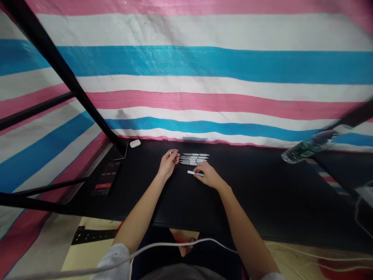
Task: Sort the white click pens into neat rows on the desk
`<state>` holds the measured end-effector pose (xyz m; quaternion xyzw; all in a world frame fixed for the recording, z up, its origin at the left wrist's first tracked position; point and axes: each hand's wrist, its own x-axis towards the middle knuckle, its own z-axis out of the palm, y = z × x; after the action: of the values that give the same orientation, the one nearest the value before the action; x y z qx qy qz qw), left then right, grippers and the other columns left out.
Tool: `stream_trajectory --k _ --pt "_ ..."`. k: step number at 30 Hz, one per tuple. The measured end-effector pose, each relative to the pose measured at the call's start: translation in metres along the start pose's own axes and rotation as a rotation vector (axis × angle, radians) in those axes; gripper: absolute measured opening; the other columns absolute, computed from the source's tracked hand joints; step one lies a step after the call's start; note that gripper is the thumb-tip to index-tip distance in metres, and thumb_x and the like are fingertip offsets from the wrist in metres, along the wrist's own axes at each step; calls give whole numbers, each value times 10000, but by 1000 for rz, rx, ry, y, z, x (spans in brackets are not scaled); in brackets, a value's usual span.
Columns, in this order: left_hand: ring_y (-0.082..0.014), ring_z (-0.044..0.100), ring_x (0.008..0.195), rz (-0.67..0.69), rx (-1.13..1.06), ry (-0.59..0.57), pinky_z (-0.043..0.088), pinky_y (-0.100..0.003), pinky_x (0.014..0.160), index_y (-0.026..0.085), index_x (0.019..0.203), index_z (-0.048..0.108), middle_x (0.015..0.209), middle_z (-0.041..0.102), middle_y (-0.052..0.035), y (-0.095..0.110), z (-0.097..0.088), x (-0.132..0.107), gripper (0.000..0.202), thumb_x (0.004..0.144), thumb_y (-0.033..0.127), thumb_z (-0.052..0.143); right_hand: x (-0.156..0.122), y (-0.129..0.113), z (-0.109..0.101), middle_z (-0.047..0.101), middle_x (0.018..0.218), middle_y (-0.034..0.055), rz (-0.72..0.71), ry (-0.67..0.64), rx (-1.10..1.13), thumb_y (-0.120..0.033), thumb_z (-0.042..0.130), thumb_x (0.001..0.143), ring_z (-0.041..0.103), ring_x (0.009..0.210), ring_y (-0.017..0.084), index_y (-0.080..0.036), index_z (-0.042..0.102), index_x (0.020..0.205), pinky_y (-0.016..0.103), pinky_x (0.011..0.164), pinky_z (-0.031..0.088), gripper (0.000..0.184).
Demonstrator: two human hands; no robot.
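Note:
On the black table, several white pens [194, 158] lie side by side in a row, tips to the left. Just left of the row is my left hand [169, 162], its fingers curled together in a pinch; what sits between them is too small to make out. My right hand [207, 175] is below the row's right end, with thumb and fingers closed on a white capped pen [191, 172]. That pen's white end points left, and its other end is partly hidden by the fingers.
A phone showing a timer [106, 179] lies at the left, near a small white case [135, 143]. A clear plastic bottle [303, 149] is at the right rear. Black frame bars [61, 58] and striped sheeting [204, 62] enclose the table. A white cable [163, 245] crosses in front.

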<state>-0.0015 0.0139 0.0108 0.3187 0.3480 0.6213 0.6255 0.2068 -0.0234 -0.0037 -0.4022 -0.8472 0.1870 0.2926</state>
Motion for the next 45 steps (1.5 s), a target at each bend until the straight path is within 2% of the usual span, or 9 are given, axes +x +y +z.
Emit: stream_trajectory --k 7,13,16,22,26,32,37,41,45 --pt "-69 502 563 8 51 -64 315 -197 496 145 843 621 708 629 -26 -4 4 -5 330 668 360 800 -1 3 -1 646 855 62 46 3 85 -256 678 811 568 825 211 -208 680 936 368 788 460 134" --pt "-74 505 559 19 116 -105 308 -203 493 141 840 611 709 647 -38 -8 7 -8 353 671 396 788 3 0 -3 687 817 35 349 309 535 -414 694 772 627 720 181 -212 640 1044 327 697 501 343" --pt "-81 521 568 14 149 -139 312 -207 497 139 852 619 727 665 -50 -11 9 -10 353 681 401 781 7 -3 -3 726 814 53 418 378 754 -450 721 734 666 742 193 -203 654 977 326 698 520 353" --pt "-82 534 572 15 194 -202 314 -212 500 134 870 624 781 693 -69 -15 7 -11 313 723 378 757 12 -2 -2 744 771 64 509 492 912 -450 763 676 615 573 149 -180 681 843 300 567 503 328" --pt "-78 526 573 9 201 -215 313 -212 502 135 870 632 791 691 -69 -16 6 -10 313 725 384 754 13 -1 3 739 770 71 529 527 1027 -457 788 643 662 684 189 -177 676 830 287 537 519 355" --pt "-82 524 582 24 256 -223 319 -214 498 140 911 641 815 690 -76 -15 7 -11 336 727 399 751 14 2 4 726 736 59 519 638 1072 -450 799 642 678 727 195 -182 662 754 291 569 550 322" --pt "-75 502 555 64 330 -121 309 -204 473 146 880 650 731 649 -38 -14 4 -9 335 716 420 750 13 8 -1 714 728 48 484 762 1039 -455 779 661 653 690 172 -186 655 766 275 542 531 314" --pt "-66 462 525 49 348 -86 290 -196 457 143 814 653 634 579 -4 -12 3 -9 337 712 450 746 12 10 -4 686 686 38 466 784 951 -475 731 709 611 617 153 -185 642 762 266 499 494 309" --pt "-66 459 533 76 319 -116 280 -192 454 150 872 671 664 593 -9 -11 3 -9 340 703 432 758 11 7 -5 671 656 31 473 751 904 -504 719 714 587 567 149 -191 633 747 289 508 494 326"
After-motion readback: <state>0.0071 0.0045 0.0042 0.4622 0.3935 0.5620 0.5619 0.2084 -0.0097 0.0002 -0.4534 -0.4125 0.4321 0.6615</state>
